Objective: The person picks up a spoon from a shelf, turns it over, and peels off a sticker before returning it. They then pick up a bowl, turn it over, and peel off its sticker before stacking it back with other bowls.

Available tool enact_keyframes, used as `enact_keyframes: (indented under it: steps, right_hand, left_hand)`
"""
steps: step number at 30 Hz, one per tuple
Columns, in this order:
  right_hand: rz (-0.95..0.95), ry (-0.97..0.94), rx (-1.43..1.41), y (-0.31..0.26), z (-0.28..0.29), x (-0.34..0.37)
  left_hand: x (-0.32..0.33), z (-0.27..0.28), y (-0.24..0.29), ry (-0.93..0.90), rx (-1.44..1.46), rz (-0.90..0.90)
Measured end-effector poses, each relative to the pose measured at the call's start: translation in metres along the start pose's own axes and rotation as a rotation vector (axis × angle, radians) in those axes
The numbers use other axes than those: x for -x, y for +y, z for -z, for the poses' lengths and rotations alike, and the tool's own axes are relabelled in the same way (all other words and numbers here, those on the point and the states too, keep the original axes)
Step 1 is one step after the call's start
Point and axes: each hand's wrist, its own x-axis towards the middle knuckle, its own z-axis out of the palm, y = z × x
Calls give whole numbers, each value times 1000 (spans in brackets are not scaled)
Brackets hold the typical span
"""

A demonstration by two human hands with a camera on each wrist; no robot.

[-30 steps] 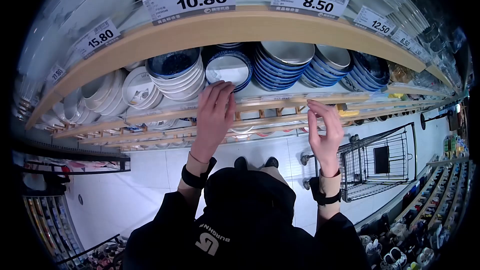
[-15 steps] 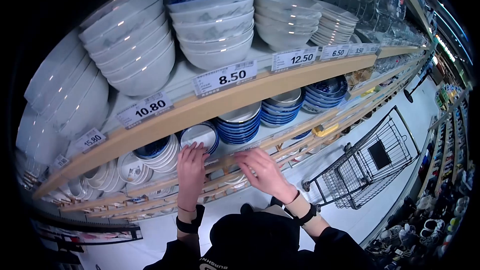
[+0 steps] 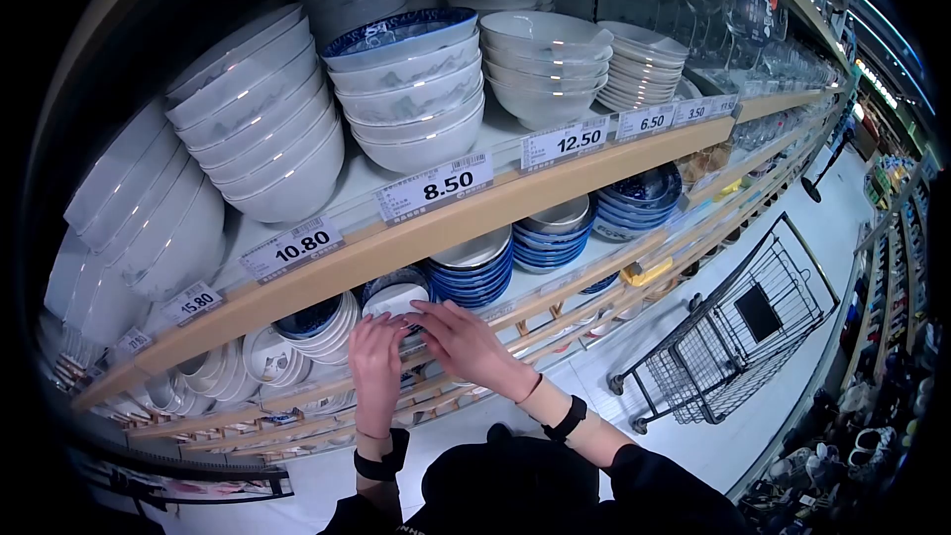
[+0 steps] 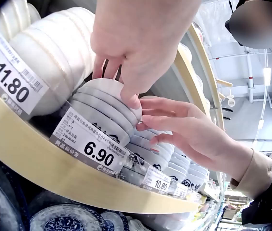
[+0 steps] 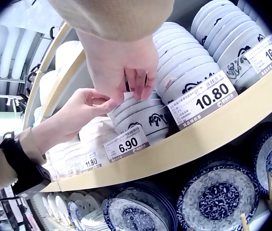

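Observation:
My left hand [image 3: 376,372] and right hand [image 3: 471,347] meet at the near rim of a small white bowl [image 3: 396,299] on the lower shelf. In the left wrist view my left hand [image 4: 136,43] grips the top bowl [image 4: 104,88] of a short stack above the 6.90 tag [image 4: 95,149], thumb on its outer side. From the right, my right hand [image 4: 194,130] has its fingertips at the same bowl's edge. In the right wrist view the thumb and fingers of my right hand [image 5: 121,67] pinch that rim, close to the left hand's [image 5: 78,113] fingertips.
Stacks of blue-rimmed bowls [image 3: 471,272] and white bowls [image 3: 337,332] flank the hands. Overhead juts the wooden edge [image 3: 396,243] of the upper shelf, which bears large bowl stacks [image 3: 416,89]. A wire cart [image 3: 718,337] stands on the floor at the right.
The right hand has moved left to the bowl beside the left hand. The bowl has shifted, showing a dark blue one behind it. The view has swung up towards the upper shelf.

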Motion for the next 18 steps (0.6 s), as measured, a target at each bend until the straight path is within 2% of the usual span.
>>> enact_keyframes:
  steps: [2, 5, 7, 8, 9, 11, 13, 17, 18]
  right_hand:
    - [-31, -15, -45, -3, 1, 1]
    - [-53, 80, -129, -11, 4, 1]
    - [-132, 157, -270, -17, 6, 4]
    - [-232, 170, -444, -22, 11, 6]
    - [-247, 262, -465, -25, 9, 8]
    - [-343, 241, -528, -29, 15, 15]
    - [-535, 158, -778, -34, 25, 17]
    - [-664, 98, -1039, -30, 37, 22]
    - [-661, 147, -1034, -31, 40, 21]
  left_hand:
    - [2, 2, 1, 28, 1, -14]
    - [6, 1, 5, 113, -10, -37]
    - [8, 5, 8, 172, -41, -79]
    - [10, 5, 8, 200, -61, -104]
    - [12, 6, 8, 231, -85, -130]
    - [15, 10, 13, 242, -106, -200]
    - [20, 13, 21, 223, -113, -269]
    - [28, 5, 42, 145, -71, -360]
    - [30, 2, 47, 124, -53, -373]
